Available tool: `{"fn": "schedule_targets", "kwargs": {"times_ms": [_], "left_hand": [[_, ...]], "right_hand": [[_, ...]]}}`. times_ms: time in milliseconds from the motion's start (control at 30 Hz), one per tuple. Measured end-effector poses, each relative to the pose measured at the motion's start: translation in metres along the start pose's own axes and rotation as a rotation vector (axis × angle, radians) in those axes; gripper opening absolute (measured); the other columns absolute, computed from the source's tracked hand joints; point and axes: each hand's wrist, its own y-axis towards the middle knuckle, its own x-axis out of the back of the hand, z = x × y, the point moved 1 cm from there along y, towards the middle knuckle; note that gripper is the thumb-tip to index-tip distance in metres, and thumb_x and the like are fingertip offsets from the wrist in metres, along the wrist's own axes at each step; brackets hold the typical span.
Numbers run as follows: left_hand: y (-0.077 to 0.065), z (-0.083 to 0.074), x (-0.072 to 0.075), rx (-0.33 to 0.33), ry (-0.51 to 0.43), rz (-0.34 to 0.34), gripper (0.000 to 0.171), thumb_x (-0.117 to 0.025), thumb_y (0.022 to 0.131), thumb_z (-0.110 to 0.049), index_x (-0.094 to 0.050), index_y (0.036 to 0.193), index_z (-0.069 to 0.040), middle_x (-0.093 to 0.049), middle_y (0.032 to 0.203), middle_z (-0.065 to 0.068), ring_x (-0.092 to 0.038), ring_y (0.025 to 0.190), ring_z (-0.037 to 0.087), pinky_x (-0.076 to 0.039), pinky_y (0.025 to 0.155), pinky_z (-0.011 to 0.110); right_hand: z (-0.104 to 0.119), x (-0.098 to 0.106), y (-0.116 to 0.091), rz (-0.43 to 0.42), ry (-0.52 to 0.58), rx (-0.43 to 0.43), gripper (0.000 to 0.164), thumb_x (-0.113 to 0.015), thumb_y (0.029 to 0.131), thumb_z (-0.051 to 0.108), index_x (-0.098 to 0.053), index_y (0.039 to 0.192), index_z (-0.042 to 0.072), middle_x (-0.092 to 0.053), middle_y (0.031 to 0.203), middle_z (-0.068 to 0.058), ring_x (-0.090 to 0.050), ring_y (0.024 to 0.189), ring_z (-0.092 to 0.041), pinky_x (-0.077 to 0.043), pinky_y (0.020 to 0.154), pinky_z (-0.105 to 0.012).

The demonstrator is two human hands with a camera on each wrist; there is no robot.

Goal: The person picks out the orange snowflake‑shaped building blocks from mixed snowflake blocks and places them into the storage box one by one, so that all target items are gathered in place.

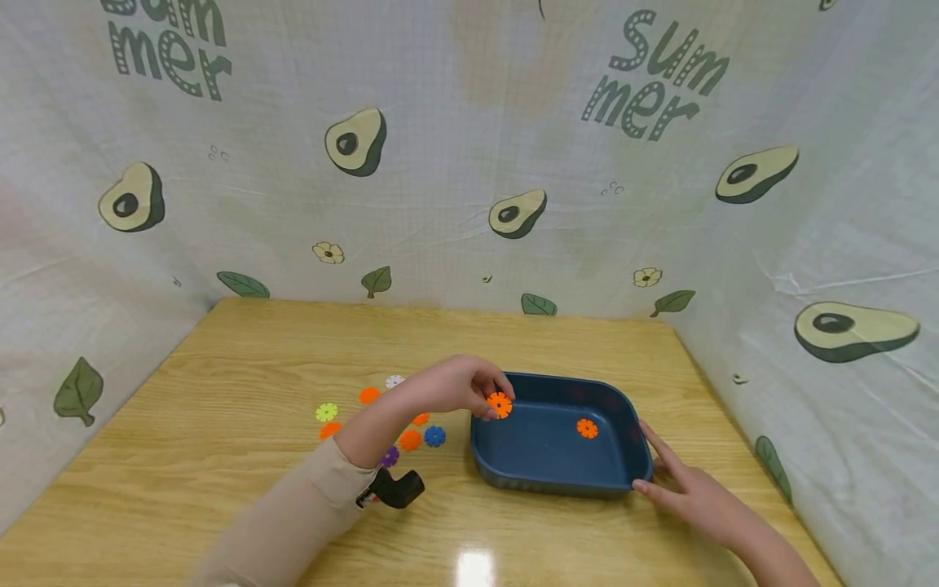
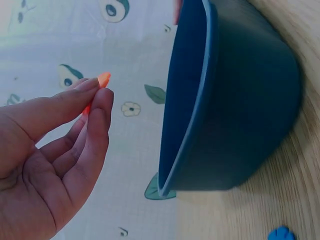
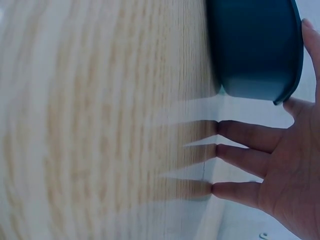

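Note:
My left hand [image 1: 456,388] pinches an orange notched plastic disc [image 1: 500,405] between thumb and fingertips, above the left edge of a dark blue rectangular bin [image 1: 543,456]. In the left wrist view that disc [image 2: 104,80] appears nearly edge-on, apart from the bin's wall [image 2: 245,100]. Another orange disc [image 1: 587,429] lies inside the bin on its floor. At the bin's right end, my right hand [image 1: 693,493] touches the rim with spread, fairly straight fingers. In the right wrist view several fingers [image 3: 250,135] of it reach down to the tabletop beside the bin [image 3: 255,50].
Left of the bin, loose discs lie scattered on the wooden table [image 1: 264,367]: yellow-green [image 1: 326,412], white [image 1: 394,381], blue [image 1: 435,436], purple [image 1: 390,456] and several orange. My left forearm hides part of them. Printed cloth [image 1: 440,269] hangs behind and at both sides.

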Motion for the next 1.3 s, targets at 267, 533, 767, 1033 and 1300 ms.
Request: {"fn": "schedule_targets", "kwargs": {"times_ms": [267, 533, 767, 1033, 1300], "left_hand": [[0.031, -0.003, -0.009, -0.005, 0.014, 0.077, 0.036, -0.065, 0.085, 0.013, -0.072, 0.109, -0.013, -0.067, 0.08, 0.004, -0.067, 0.081, 0.03, -0.055, 0.073, 0.045], [0.06, -0.006, -0.013, -0.045, 0.067, 0.109, 0.031, -0.069, 0.086, 0.006, -0.07, 0.115, -0.006, -0.065, 0.077, 0.006, -0.062, 0.069, 0.018, -0.052, 0.063, 0.03], [0.081, -0.002, -0.014, 0.002, 0.038, 0.074, 0.032, -0.075, 0.083, 0.001, -0.068, 0.114, -0.005, -0.06, 0.075, 0.006, -0.064, 0.072, 0.029, -0.055, 0.073, 0.042], [0.1, -0.005, -0.016, 0.022, 0.064, 0.071, 0.029, -0.075, 0.082, 0.004, -0.068, 0.109, -0.005, -0.065, 0.078, 0.006, -0.066, 0.074, 0.028, -0.054, 0.077, 0.044], [0.116, -0.007, -0.023, 0.028, 0.134, 0.071, 0.026, -0.074, 0.082, 0.005, -0.07, 0.104, -0.01, -0.069, 0.082, 0.006, -0.064, 0.067, 0.015, -0.053, 0.065, 0.024]], "right_hand": [[0.0, 0.0, -0.001, -0.006, -0.001, -0.004, 0.086, -0.06, 0.096, 0.039, -0.003, 0.158, 0.021, -0.062, 0.122, -0.022, -0.052, 0.116, -0.051, -0.036, 0.092, -0.068], [0.002, 0.001, 0.0, -0.005, 0.007, -0.01, 0.086, -0.061, 0.096, 0.04, -0.004, 0.158, 0.021, -0.061, 0.123, -0.024, -0.051, 0.117, -0.052, -0.035, 0.092, -0.068], [0.0, 0.0, 0.0, 0.004, 0.013, -0.017, 0.086, -0.061, 0.096, 0.04, -0.003, 0.158, 0.022, -0.059, 0.125, -0.026, -0.049, 0.118, -0.054, -0.034, 0.092, -0.069], [0.001, -0.001, 0.0, -0.009, 0.022, -0.02, 0.087, -0.062, 0.095, 0.04, -0.005, 0.158, 0.023, -0.063, 0.122, -0.02, -0.051, 0.117, -0.051, -0.035, 0.092, -0.068], [0.003, 0.0, 0.001, 0.011, 0.036, -0.063, 0.087, -0.063, 0.094, 0.042, -0.006, 0.158, 0.025, -0.062, 0.122, -0.021, -0.053, 0.116, -0.049, -0.037, 0.092, -0.067]]}}
